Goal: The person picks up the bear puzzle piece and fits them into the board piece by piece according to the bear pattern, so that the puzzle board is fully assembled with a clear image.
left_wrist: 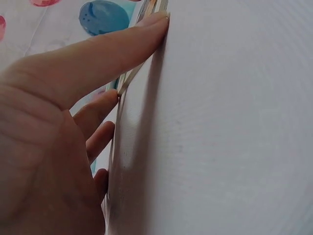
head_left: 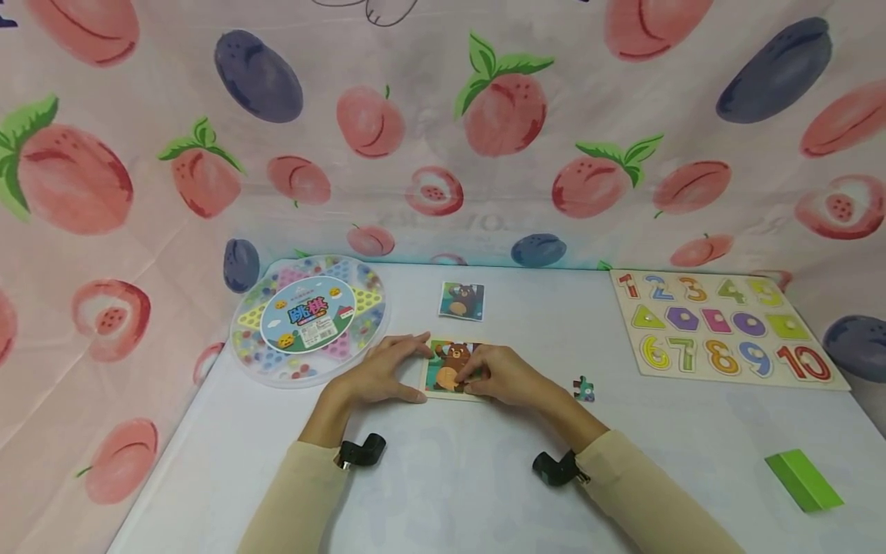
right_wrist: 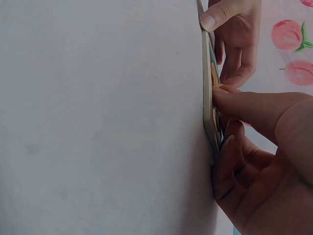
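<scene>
A small wooden jigsaw puzzle [head_left: 443, 369] with a brown bear picture lies flat on the white table. My left hand [head_left: 381, 369] holds its left side, thumb at the near corner and forefinger at the far corner. The right hand [head_left: 508, 375] is over the right part of the puzzle. Its thumb [right_wrist: 244, 105] and forefinger pinch a puzzle piece at the picture, which the fingers mostly hide. A loose teal jigsaw piece [head_left: 584, 388] lies beside my right forearm. Behind the puzzle lies a square card [head_left: 461, 301] with a bear picture.
A round Chinese checkers box [head_left: 308, 315] lies at the back left. At the back right lies a wooden number and shape board [head_left: 727, 327]. A green block [head_left: 804, 481] sits near the right front. Fruit-patterned cloth [head_left: 443, 115] hangs behind the table.
</scene>
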The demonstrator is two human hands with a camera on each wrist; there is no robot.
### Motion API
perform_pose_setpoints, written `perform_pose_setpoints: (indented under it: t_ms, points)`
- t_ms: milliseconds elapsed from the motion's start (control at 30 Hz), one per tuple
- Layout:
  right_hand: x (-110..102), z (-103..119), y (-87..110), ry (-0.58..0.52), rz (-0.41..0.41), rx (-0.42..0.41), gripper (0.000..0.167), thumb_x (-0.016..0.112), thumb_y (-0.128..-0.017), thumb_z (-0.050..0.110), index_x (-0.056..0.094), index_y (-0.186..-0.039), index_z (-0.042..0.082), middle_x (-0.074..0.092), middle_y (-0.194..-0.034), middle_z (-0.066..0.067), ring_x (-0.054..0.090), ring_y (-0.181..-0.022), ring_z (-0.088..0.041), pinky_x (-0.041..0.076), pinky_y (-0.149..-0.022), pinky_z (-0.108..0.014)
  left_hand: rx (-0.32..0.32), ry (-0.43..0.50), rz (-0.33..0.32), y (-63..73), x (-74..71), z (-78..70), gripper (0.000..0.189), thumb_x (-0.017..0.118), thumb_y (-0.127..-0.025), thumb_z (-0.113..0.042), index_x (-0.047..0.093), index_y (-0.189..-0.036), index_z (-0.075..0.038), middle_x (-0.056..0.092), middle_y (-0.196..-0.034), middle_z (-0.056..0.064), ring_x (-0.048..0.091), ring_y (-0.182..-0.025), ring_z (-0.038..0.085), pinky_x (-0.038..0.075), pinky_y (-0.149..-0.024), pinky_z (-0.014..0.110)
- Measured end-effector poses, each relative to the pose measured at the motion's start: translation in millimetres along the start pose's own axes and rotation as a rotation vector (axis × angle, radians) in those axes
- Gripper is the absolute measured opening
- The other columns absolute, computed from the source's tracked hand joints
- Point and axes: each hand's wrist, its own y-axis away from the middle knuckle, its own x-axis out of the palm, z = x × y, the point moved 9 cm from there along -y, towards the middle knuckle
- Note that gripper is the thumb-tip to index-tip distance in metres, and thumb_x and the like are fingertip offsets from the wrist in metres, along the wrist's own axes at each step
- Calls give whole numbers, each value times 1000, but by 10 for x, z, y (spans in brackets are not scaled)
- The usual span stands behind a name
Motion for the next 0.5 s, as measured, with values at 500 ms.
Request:
perform_pose_setpoints:
  t_ms: [500]
  points:
    - [1, 0, 29, -14, -8, 1, 16, 77, -88, 8, 81, -103, 13, 69, -99, -4, 50, -69, -6, 44, -60, -19, -15, -11, 4, 8, 2, -14, 62, 87, -80, -30, 61, -136, -24, 31, -169, -7, 17, -160, 29, 16, -126, 66]
